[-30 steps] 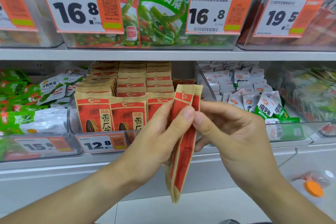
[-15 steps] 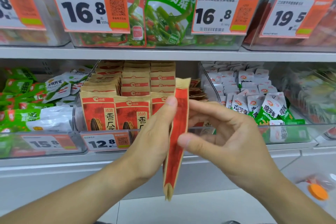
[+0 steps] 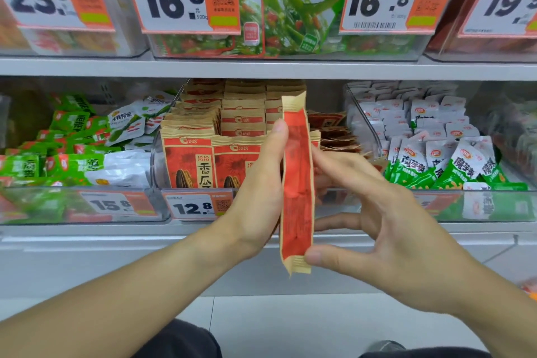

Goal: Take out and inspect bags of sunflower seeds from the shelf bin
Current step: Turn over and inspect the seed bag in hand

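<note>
A red and tan bag of sunflower seeds [image 3: 297,183] stands upright and edge-on in front of the shelf. My left hand [image 3: 258,195] grips its left side, thumb near the top. My right hand [image 3: 377,218] touches it from the right, thumb pressed at the bottom seal and fingers spread behind it. Behind my hands, a clear shelf bin [image 3: 162,197] marked 12.8 holds several rows of the same red and tan seed bags [image 3: 189,160], standing upright.
A clear bin of green and white snack packets [image 3: 72,160] sits to the left, one of white and green packets [image 3: 436,154] to the right. The upper shelf [image 3: 261,68] carries bins with large orange price tags. Pale floor tiles lie below.
The bag was raised and turned more upright and edge-on. My right thumb slid down from the bag's middle to its bottom seal. The view moved closer to the shelf.
</note>
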Tool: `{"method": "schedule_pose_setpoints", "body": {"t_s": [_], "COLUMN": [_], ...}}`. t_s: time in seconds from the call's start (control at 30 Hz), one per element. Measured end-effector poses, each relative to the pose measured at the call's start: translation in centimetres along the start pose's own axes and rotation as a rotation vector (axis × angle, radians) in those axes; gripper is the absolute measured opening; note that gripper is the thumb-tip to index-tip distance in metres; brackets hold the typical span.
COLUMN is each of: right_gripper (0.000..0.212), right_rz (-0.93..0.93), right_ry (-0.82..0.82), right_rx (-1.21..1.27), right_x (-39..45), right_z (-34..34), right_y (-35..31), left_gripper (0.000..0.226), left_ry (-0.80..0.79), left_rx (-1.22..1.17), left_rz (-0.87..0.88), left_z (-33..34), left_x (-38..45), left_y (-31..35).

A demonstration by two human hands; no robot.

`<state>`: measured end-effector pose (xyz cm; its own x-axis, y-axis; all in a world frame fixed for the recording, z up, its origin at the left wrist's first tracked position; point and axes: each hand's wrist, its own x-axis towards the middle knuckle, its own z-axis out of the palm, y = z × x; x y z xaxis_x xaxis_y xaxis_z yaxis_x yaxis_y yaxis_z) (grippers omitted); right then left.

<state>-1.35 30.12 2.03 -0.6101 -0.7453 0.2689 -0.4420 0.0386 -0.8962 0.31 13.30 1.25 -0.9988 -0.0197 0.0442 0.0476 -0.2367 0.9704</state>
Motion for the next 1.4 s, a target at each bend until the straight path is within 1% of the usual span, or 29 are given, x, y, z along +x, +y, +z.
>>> {"method": "schedule_pose_setpoints", "body": {"t_s": [0.07,0.13,0.17,0.23,0.27,0.3,0.37,0.4,0.47,0.53,0.63,0.7,0.77,0.8,0.87,0.93,1.0,1.1,1.23,1.3,1.37,1.4], "right_gripper": [0.099,0.100,0.101,0.103,0.104,0.104,0.102,0.101,0.097,0.089,0.067,0.063,0.061,0.057,0.049,0.045,0.045,0.043,0.021,0.016,0.017,0.018], "right_rz": [-0.005,-0.018,-0.024,-0.029,-0.032,-0.036,-0.042,-0.035,-0.015,-0.006,0.022,0.040,0.059,0.068,0.095,0.136,0.151,0.139,0.096,0.085,0.081,0.080], "right_ry": [0.042,0.079,0.090,0.103,0.110,0.116,0.132,0.141,0.166,0.213,0.358,0.477,0.574,0.595,0.573,0.549,0.570,0.610,0.600,0.598,0.599,0.598], "right_rx": [-0.030,-0.071,-0.092,-0.122,-0.133,-0.144,-0.175,-0.189,-0.214,-0.241,-0.255,-0.247,-0.126,-0.034,0.088,0.131,0.167,0.128,0.061,0.077,0.111,0.127], "right_x": [0.0,0.0,0.0,0.0,-0.1,-0.1,-0.1,-0.1,-0.1,0.0,0.0,0.2,0.3,0.4,0.5,0.5,0.5,0.4,0.2,0.3,0.3,0.3], "right_z": [0.1,0.2,0.3,0.2,0.2,0.2,0.2,0.1,0.1,0.0,-0.1,-0.5,-0.8,-0.9,-1.1,-1.1,-1.2,-1.2,-0.7,-0.5,-0.4,-0.3], "right_y": [0.0,-0.1,-0.1,-0.2,-0.2,-0.3,-0.4,-0.5,-0.4,-0.3,-0.2,-0.3,-0.6,-0.8,-1.1,-1.2,-1.1,-1.2,-1.2,-1.4,-1.5,-1.6], "left_gripper": [0.068,0.070,0.074,0.088,0.089,0.081,0.056,0.050,0.045,0.045,0.042,0.039,0.038,0.037,0.033,0.029,0.024,0.028,0.038,0.050,0.069,0.071], "left_ry": [-0.014,-0.064,-0.096,-0.161,-0.170,-0.159,-0.136,-0.122,-0.076,-0.006,0.057,0.057,0.055,0.055,0.056,0.075,0.102,0.138,0.131,0.113,0.109,0.122], "left_rx": [-0.070,-0.150,-0.155,-0.132,-0.123,-0.107,-0.038,0.014,0.099,0.165,0.233,0.248,0.260,0.274,0.312,0.337,0.342,0.391,0.497,0.479,0.507,0.539], "left_rz": [-0.030,-0.040,-0.046,-0.061,-0.062,-0.054,-0.014,0.010,0.067,0.130,0.197,0.218,0.232,0.241,0.258,0.266,0.253,0.259,0.258,0.220,0.211,0.215], "left_z": [0.0,0.0,0.1,0.0,-0.1,-0.1,0.0,0.0,0.0,0.0,-0.1,-0.3,-0.2,-0.2,0.0,-0.1,-0.3,-0.4,-0.3,-0.1,0.0,0.0], "left_x": [-0.3,-0.5,-0.6,-0.7,-0.7,-0.7,-0.8,-0.8,-0.9,-0.9,-0.7,-0.7,-0.7,-0.8,-0.8,-0.8,-0.7,-0.6,-0.7,-0.8,-1.0,-1.0], "left_y": [0.1,0.2,0.2,0.4,0.4,0.5,0.6,0.5,0.4,0.5,0.7,0.8,0.8,0.9,1.0,1.0,1.1,0.8,0.1,-0.1,-0.3,-0.4]}}
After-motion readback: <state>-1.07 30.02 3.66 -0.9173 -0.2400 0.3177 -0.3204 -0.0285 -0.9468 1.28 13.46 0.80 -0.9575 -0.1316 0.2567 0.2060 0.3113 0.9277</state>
